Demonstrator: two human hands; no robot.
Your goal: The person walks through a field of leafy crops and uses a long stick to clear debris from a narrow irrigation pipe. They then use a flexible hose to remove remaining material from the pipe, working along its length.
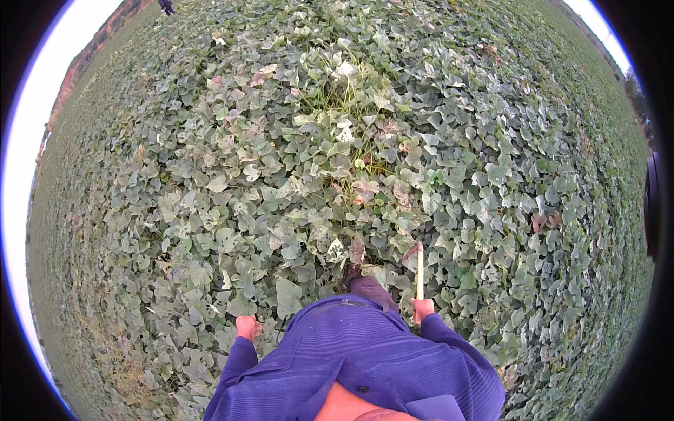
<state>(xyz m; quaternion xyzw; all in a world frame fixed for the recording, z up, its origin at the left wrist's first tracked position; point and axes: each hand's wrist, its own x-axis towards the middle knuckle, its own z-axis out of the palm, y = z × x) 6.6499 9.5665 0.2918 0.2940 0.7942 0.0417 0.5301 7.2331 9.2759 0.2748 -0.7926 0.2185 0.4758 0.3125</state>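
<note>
My right hand (423,308) is wrapped round the pale wooden handle of a sickle (420,272). The handle points forward, and a short rust-brown blade sticks out to the left at its far end, over the leaves. On the other side of my body, my left hand (247,327) hangs low above the vines with its fingers curled in, and nothing shows in it. Broad green leaves (288,296) lie just ahead of it. One leg in dark trousers (372,291) stands among the plants, its foot mostly hidden by foliage.
Dense leafy vines (210,182) cover the ground on all sides, some leaves yellowed, reddish or full of holes. Ahead, thin yellow-green stems (344,98) show through a gap. Far off at the upper left stands a person in dark clothes (166,6).
</note>
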